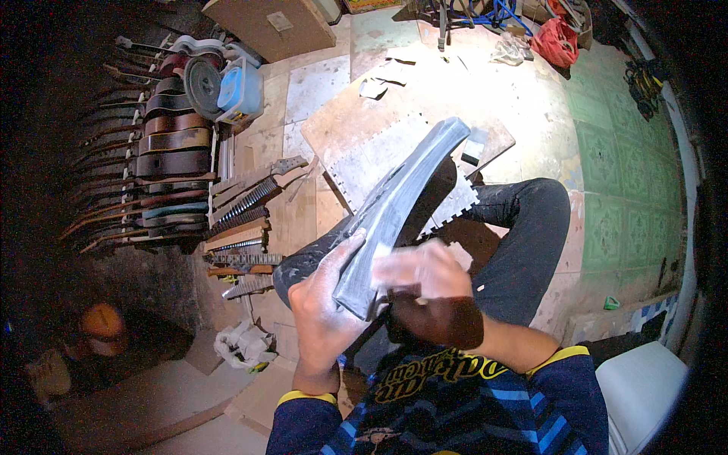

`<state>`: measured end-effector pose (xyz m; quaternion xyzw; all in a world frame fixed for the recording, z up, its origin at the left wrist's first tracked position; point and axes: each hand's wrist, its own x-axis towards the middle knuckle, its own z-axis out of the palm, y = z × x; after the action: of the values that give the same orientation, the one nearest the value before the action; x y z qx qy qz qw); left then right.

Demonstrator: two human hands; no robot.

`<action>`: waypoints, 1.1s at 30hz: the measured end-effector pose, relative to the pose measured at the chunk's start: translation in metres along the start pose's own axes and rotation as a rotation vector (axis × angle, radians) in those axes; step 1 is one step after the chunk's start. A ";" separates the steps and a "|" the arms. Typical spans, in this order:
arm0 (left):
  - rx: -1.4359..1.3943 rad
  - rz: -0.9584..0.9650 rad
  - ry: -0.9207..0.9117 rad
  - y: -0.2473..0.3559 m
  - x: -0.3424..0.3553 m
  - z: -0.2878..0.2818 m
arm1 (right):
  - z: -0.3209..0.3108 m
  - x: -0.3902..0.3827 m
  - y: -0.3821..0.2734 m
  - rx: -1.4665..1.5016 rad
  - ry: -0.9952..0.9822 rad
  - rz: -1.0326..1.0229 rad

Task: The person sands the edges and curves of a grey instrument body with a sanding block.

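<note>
A long, curved, dark grey piece, apparently a guitar body (406,201) seen along its edge, slants over my lap. White dust coats its rim. My left hand (326,292) grips the near end, thumb along the side. Against the rim near that end presses my right hand (425,273), smeared by motion with its fingers bent together. A pale scrap (460,256) shows beside its knuckles; what lies under the fingers is hidden. Beyond the far end, a small dark and light block (474,146) rests on the board.
A wooden board (334,125) and a grey toothed-edge mat (387,152) lie before me. Several guitars (174,140) stand in a row at left, with guitar necks (243,197) nearer. A blue tub (239,91), a red bag (556,42) and a white plastic bag (244,345) surround the area.
</note>
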<state>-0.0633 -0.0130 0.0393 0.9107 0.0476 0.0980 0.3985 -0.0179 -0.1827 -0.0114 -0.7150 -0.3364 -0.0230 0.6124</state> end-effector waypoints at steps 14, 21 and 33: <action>0.033 0.072 0.008 -0.004 0.000 0.001 | -0.001 0.011 0.012 -0.002 0.070 0.008; 0.033 0.040 -0.016 -0.002 -0.001 0.002 | 0.004 0.008 0.013 0.015 0.099 0.037; -0.101 -0.094 -0.026 0.004 -0.001 -0.001 | 0.010 -0.013 -0.004 0.241 -0.092 0.085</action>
<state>-0.0646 -0.0158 0.0427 0.8874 0.0804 0.0698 0.4486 -0.0337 -0.1793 -0.0161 -0.6501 -0.3338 0.0763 0.6784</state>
